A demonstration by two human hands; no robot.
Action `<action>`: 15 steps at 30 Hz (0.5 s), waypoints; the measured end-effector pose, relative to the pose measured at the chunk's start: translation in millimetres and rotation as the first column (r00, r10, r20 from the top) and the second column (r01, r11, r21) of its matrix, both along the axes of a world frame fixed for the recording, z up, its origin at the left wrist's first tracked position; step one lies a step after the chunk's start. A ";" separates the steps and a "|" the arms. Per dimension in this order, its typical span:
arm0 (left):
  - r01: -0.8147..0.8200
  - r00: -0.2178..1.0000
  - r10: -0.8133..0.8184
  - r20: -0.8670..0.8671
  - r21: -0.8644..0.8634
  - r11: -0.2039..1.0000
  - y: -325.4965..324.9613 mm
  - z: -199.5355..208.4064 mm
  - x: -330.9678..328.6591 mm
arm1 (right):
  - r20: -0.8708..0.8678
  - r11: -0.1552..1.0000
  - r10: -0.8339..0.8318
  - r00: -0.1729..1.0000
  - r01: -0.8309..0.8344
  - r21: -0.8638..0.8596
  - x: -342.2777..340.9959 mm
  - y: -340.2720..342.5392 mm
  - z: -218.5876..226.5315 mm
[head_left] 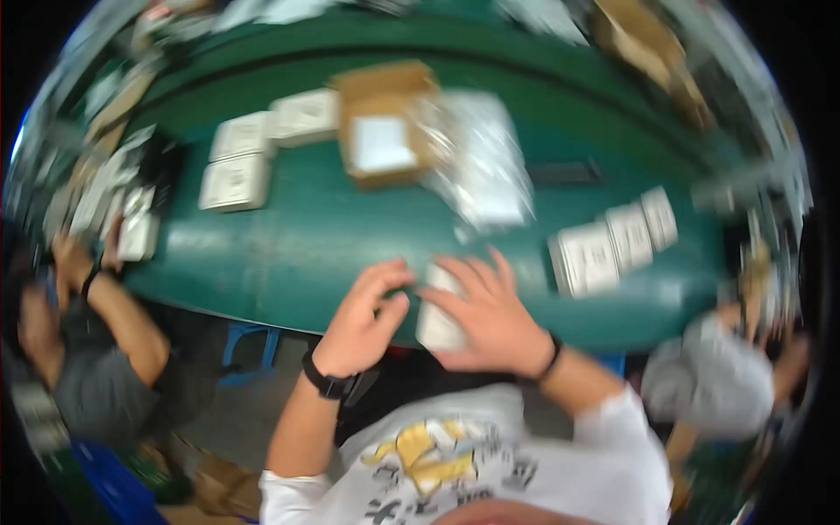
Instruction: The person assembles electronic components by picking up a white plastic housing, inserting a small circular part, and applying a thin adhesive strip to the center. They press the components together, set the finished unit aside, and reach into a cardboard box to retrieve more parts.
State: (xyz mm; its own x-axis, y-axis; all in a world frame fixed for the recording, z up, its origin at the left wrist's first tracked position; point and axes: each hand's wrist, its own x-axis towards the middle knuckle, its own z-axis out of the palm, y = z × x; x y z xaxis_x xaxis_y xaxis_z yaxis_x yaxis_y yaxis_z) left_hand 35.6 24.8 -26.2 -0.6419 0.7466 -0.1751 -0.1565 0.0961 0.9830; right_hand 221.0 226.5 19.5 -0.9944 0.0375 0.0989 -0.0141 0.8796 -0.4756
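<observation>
Box, small and white, sits at the near edge of the green table, partly hidden beneath the right hand. That hand's fingers spread over it, blurred by motion; whether they grip it I cannot tell. The left hand is just beside it, fingers loosely bent, thumb apart from them, holding nothing visible. Print on the white cartons to the right is too smeared to make out, and glare masks whatever the clear plastic bag contains. The glossy tabletop also bears an open cardboard box with a white sheet inside and a dark flat strip. A blue stool shows under the table, partly cut off; co-workers at both sides blur into the fisheye rim.
</observation>
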 end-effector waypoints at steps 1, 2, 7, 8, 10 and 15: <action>-0.029 0.923 0.023 -0.383 -0.010 1.000 6.5 6.4 -31.0 | 0.044 0.997 -0.066 0.997 0.065 0.038 14.7 10.1 -2.2; -0.055 0.730 -0.004 -0.683 -0.065 0.996 -2.5 15.2 -53.3 | 0.015 0.976 -0.180 0.984 0.177 0.131 29.6 16.7 -7.8; -0.591 0.112 0.019 -0.994 -0.051 0.805 -62.8 -0.6 -188.1 | -0.152 0.866 -0.380 0.912 0.409 0.289 70.4 26.7 -28.5; -0.619 0.101 0.015 -0.995 -0.051 0.784 -78.7 -9.2 -193.3 | -0.175 0.834 -0.413 0.894 0.448 0.321 68.3 30.2 -32.9; -0.610 0.116 -0.130 -0.985 -0.174 0.773 -62.1 -15.5 -176.5 | -0.164 0.836 -0.421 0.892 0.452 0.311 66.1 45.5 -34.5; -0.411 0.290 -0.241 -0.926 -0.348 0.843 -66.8 0.3 -120.9 | -0.201 0.766 -0.528 0.825 0.565 0.305 55.6 55.9 -26.8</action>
